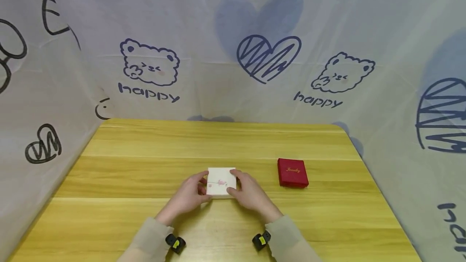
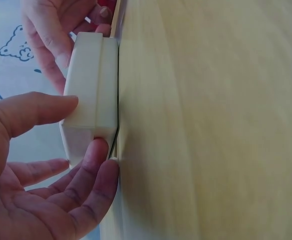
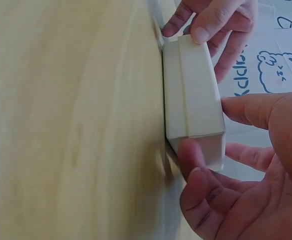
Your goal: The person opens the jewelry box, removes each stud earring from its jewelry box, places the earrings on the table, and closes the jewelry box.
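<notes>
A small white lidded box (image 1: 219, 178) with a pink flower print lies on the wooden table, between both hands. On its left side, my left hand (image 1: 187, 194) holds it, thumb at the near edge and fingers along the side. My right hand (image 1: 252, 193) grips the opposite side, its thumb and a fingertip over the top edge. Both wrist views show a lid seam running along the side of the white box (image 2: 88, 82), with little or no gap. In the right wrist view, a fingertip touches the end of the box (image 3: 198, 95) below the seam.
A red box (image 1: 293, 173) with gold "Jewelry" lettering sits on the wooden table (image 1: 145, 140) to the right of the white one. White cloth (image 1: 204, 19) with blue hearts and bears hangs behind the table and along both sides.
</notes>
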A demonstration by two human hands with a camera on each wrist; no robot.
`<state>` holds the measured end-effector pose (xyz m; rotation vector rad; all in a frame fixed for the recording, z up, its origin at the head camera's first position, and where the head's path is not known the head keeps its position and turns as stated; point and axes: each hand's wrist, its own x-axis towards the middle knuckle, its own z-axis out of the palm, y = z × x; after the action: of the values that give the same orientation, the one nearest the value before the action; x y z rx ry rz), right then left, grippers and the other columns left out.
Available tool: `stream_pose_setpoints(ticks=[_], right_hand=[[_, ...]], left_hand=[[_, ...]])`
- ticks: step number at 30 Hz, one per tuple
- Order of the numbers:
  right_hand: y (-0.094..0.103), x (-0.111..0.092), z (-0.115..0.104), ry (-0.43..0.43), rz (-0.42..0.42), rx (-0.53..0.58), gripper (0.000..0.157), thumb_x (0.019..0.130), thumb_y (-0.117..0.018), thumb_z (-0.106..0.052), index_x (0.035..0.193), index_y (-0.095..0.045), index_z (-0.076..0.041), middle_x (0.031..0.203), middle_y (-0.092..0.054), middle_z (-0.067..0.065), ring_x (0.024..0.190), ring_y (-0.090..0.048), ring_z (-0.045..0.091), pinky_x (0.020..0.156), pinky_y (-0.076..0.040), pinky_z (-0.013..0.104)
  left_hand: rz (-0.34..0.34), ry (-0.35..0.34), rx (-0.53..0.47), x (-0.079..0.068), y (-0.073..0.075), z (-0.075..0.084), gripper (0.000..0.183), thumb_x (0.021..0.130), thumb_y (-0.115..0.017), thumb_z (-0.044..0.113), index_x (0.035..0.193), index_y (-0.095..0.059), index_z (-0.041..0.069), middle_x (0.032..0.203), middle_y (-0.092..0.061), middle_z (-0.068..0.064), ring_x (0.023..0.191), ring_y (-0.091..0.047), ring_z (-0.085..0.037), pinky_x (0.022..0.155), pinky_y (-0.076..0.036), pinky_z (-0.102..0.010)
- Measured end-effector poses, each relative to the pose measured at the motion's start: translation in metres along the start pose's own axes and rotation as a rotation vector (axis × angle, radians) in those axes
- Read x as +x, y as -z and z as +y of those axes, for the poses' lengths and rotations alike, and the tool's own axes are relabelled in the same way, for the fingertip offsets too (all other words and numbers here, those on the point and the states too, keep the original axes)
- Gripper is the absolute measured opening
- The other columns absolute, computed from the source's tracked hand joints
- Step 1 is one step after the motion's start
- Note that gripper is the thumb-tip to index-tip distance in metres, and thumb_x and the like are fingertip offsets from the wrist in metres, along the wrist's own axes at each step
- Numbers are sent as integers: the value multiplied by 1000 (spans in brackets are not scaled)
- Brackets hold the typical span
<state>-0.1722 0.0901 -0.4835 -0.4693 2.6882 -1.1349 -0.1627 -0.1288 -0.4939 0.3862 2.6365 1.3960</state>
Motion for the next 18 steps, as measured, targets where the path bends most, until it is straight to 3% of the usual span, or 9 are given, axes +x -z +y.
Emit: stream_pose_setpoints(ticks=[6, 12, 18], right_hand=[[4, 1, -2, -24, 8, -44, 63, 93, -69, -28, 146, -44, -6, 144, -47, 17, 131, -43, 34, 107, -34, 51], [10, 6, -4, -15, -28, -128, 80, 85, -77, -37, 150, -39, -11, 141, -45, 15, 122, -50, 32, 100, -41, 53], [10, 13, -6, 49, -85, -178, 96, 75, -86, -34, 153, -34, -13, 144, -40, 15, 115, -53, 29, 93, -46, 50]], left_hand=[[0, 3, 22, 1, 2, -1, 79, 74, -81, -4, 142, -42, -9, 111, -57, -14, 80, -57, -16, 67, -50, -26], [-14, -22, 134, 4, 6, -2, 91, 71, -87, 6, 146, -37, -7, 125, -51, -18, 79, -53, -17, 67, -46, -29], [-36, -44, 186, 13, 5, -2, 104, 65, -90, 12, 148, -31, -8, 138, -43, -25, 92, -56, -23, 82, -50, -38]])
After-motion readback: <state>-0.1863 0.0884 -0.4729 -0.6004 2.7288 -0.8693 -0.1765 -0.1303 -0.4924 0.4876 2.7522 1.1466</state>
